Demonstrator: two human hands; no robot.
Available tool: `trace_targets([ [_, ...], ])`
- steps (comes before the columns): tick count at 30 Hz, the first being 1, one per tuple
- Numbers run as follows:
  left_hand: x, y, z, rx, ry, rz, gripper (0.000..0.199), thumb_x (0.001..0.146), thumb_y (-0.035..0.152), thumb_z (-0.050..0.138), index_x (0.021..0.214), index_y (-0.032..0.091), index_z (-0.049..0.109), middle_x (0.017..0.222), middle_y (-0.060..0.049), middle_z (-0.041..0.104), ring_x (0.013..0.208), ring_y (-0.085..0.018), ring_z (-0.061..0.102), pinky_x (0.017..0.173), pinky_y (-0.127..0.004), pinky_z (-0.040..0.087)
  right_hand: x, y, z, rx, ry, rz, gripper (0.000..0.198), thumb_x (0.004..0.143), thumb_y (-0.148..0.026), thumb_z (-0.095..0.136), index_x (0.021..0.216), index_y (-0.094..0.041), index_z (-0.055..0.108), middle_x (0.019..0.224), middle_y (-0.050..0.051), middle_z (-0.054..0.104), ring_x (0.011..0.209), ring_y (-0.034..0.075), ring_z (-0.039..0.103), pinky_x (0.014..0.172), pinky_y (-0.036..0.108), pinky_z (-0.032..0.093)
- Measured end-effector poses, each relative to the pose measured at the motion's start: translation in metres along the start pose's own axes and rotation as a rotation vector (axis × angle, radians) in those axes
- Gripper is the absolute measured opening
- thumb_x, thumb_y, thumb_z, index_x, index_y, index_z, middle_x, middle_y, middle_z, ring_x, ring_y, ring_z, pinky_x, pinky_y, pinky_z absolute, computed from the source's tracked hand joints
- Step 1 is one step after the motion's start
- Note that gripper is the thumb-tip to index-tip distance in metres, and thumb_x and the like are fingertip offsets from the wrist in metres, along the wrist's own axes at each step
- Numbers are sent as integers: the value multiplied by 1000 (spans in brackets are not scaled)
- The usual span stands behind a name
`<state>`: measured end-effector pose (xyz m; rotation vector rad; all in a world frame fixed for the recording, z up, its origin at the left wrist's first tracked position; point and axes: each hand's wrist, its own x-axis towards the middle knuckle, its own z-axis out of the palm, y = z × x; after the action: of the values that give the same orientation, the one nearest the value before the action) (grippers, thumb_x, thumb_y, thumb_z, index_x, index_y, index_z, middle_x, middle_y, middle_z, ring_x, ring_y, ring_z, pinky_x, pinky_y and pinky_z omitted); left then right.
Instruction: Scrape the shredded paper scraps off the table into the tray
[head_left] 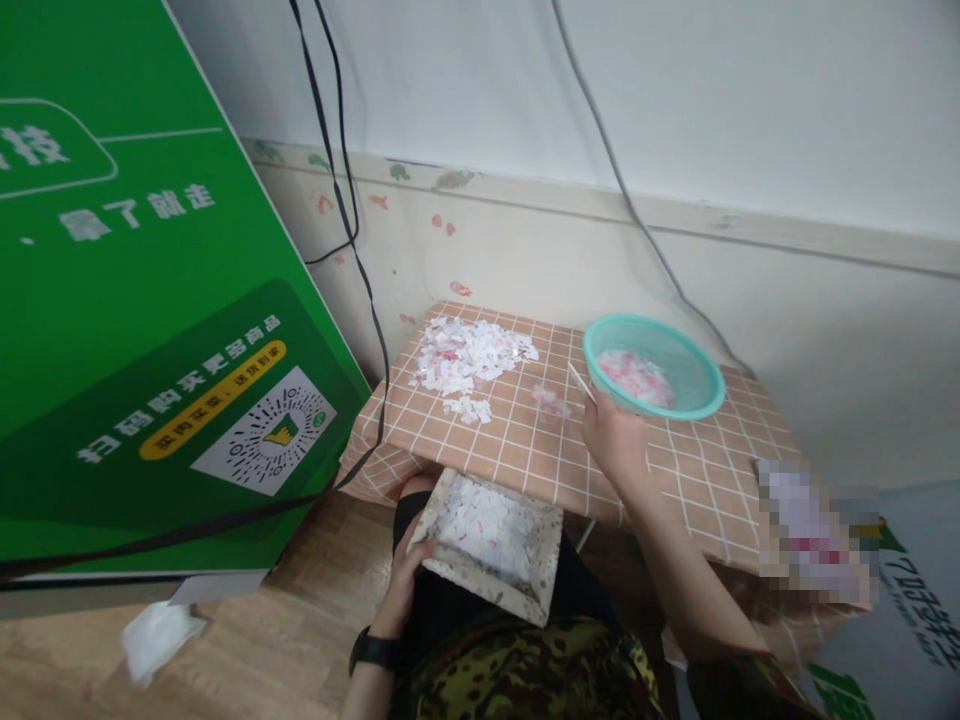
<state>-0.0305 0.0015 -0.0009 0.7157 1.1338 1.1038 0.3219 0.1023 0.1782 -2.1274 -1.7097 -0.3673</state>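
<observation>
My left hand [418, 570] is closed on the left edge of a shallow, off-white, stained tray [487, 580], tilted on my lap under the table's front edge. Small white paper scraps [487, 525] lie inside it. My right hand [616, 435] is over the table with its fingers closed around a thin white strip or stick [580, 380], whose exact kind I cannot make out. Just beyond that hand stands a teal plastic basin [701, 398] with pink and white scraps [637, 380] in it. A small, blurred cluster of pinkish scraps [550, 402] is to its left.
A checked brown cloth covers the table [517, 445]. White paper scraps [472, 350] are heaped at its back left. A pixelated object [806, 525] is at the right edge. Left stands a green panel [150, 300], with a black strap [375, 290] hanging before the wall.
</observation>
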Motion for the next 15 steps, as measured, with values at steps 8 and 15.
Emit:
trace_targets([
  [8, 2, 1, 1, -4, -1, -56, 72, 70, 42, 78, 136, 16, 65, 132, -13, 72, 128, -42, 60, 104, -50, 48, 0, 16, 16, 12, -81, 34, 39, 99, -23, 38, 111, -14, 74, 76, 14, 73, 61, 22, 61, 60, 31, 35],
  [15, 4, -7, -5, 3, 21, -35, 70, 70, 41, 78, 135, 18, 67, 133, -12, 72, 131, -42, 57, 110, -51, 44, 8, 22, 19, 299, -74, -100, 39, 100, -36, 44, 105, -17, 78, 80, 13, 76, 69, 25, 68, 65, 31, 43],
])
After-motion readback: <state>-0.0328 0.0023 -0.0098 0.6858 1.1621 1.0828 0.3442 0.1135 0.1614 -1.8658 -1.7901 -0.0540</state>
